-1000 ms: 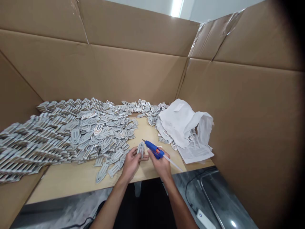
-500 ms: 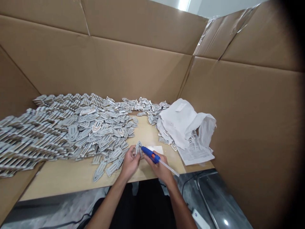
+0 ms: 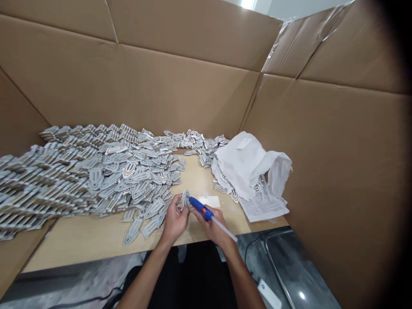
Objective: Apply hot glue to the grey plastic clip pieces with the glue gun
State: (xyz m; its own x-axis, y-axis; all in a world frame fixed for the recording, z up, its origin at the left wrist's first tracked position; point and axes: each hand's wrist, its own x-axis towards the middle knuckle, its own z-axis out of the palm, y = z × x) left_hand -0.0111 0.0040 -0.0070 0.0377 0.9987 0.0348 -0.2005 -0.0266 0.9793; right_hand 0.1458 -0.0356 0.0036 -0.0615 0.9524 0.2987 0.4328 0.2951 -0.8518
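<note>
My left hand [image 3: 174, 221] pinches one small grey pointed metal clip [image 3: 185, 199] and holds it upright just above the wooden table [image 3: 86, 240]. In my right hand [image 3: 212, 227] is a blue glue gun [image 3: 200, 207] with a clear glue stick sticking out behind. Its nozzle touches the clip. A small white square of paper [image 3: 210, 201] lies on the table just behind my hands.
A big heap of the same grey clips [image 3: 80, 171] covers the table's left and back. A crumpled white bag [image 3: 247, 165] with clips and a printed sheet [image 3: 264, 206] lies at right. Cardboard walls [image 3: 180, 90] enclose the table. A cable and white adapter [image 3: 268, 294] lie below.
My hands moved slightly left and away from me. The glue gun's nozzle came down from above the clip to its face, and the clip was tilted upright.
</note>
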